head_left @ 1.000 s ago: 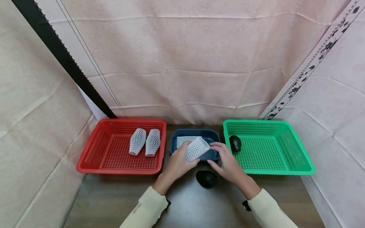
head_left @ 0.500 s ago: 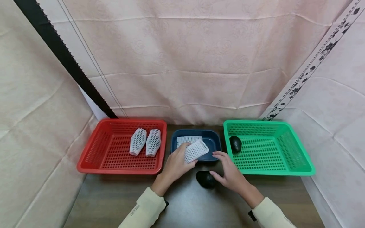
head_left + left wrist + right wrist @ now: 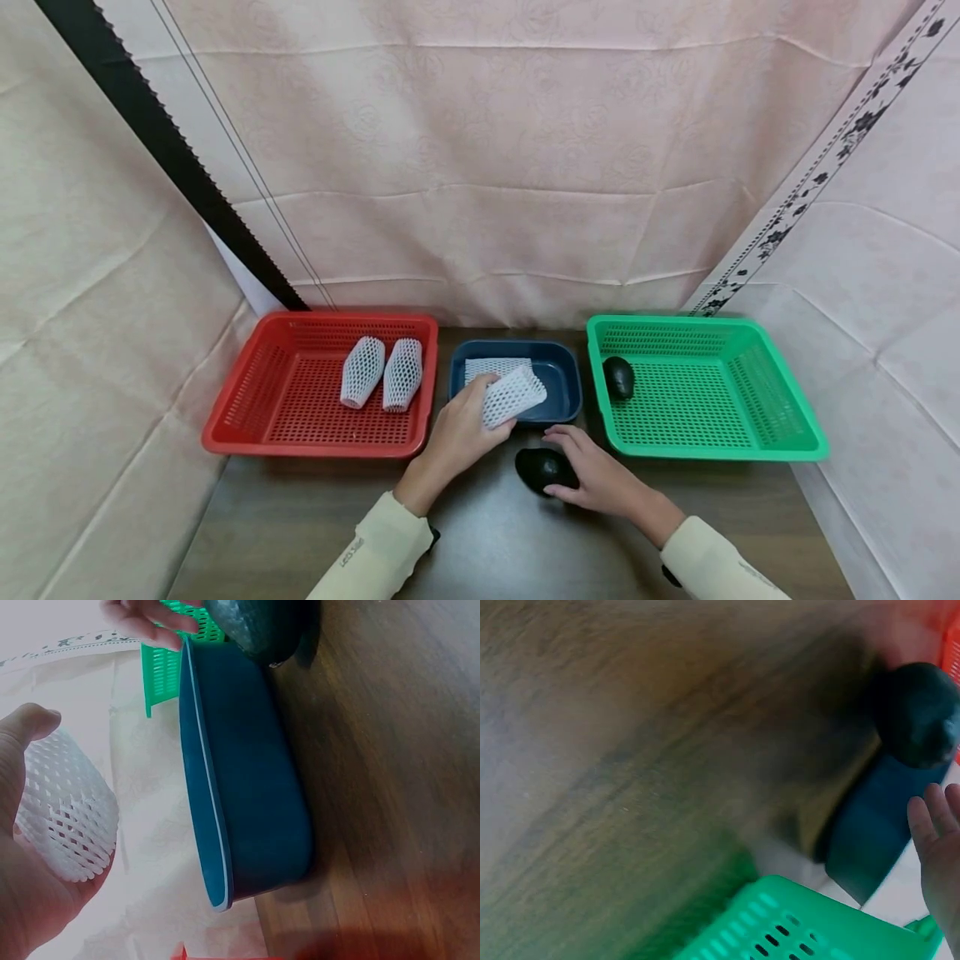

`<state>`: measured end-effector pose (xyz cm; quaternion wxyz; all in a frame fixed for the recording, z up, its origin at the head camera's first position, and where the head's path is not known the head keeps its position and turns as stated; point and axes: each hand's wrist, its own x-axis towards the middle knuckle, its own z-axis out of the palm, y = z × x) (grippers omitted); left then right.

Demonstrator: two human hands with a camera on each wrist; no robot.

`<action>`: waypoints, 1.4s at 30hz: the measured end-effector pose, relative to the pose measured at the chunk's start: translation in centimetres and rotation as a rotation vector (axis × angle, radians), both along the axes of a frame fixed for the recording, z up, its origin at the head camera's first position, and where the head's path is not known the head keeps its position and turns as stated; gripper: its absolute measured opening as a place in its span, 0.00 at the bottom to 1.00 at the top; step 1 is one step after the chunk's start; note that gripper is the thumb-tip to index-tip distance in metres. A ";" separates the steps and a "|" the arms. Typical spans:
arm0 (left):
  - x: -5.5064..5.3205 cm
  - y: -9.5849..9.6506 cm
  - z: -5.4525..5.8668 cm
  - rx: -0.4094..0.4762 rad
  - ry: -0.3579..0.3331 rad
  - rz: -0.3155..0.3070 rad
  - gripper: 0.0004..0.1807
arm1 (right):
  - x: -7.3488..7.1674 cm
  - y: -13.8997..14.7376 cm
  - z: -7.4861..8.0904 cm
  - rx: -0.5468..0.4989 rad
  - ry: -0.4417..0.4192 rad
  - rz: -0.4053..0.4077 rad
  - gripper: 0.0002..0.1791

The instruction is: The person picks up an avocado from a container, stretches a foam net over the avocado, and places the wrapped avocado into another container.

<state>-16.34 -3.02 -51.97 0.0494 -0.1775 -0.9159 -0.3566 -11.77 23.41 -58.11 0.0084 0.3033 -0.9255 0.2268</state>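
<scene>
- Pale cloth (image 3: 480, 167) hangs behind a brown wooden table (image 3: 495, 554), where two baskets flank a blue tray (image 3: 557, 402).
- Over the last second, the right hand (image 3: 592, 473) has left the net's end and come down beside the dark fruit (image 3: 542, 469), which lies on the wood in front of the tray.
- Its thumb and fingers stand apart around the fruit's right end; the right wrist view shows a gap at the fingers, and thumb contact I cannot tell.
- With the left hand (image 3: 461, 429) clamped on a white net sleeve (image 3: 514, 395) above the tray, both pieces of the work now sit at the hands; the fruit appears not yet lifted.
- Two netted pieces (image 3: 363, 372) lie in the red basket (image 3: 300, 451); a second dark fruit (image 3: 618, 378) lies in the green basket (image 3: 720, 451).
- Tight edges: the tray's near rim just behind the fruit, the green basket's near-left corner beside the right wrist.
- Most room lies toward the person, between the forearms.
</scene>
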 end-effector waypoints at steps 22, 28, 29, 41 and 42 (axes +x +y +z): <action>-0.1 -0.7 -0.5 -0.053 0.063 0.021 0.39 | -1.4 -1.2 -2.1 0.081 -0.430 -0.099 0.44; -0.2 -0.7 -0.6 -0.047 0.055 0.031 0.39 | -1.7 -1.0 -1.4 0.009 -0.447 -0.078 0.42; -0.2 -0.7 -0.6 -0.046 0.055 0.033 0.39 | -1.7 -1.0 -1.2 -0.009 -0.446 -0.077 0.42; -0.1 -0.8 -0.6 -0.014 0.056 0.054 0.39 | -1.6 0.0 1.7 -0.132 -0.418 -0.138 0.42; -0.1 -0.8 -0.5 -0.013 0.057 0.056 0.39 | -1.6 0.1 2.0 -0.131 -0.416 -0.149 0.42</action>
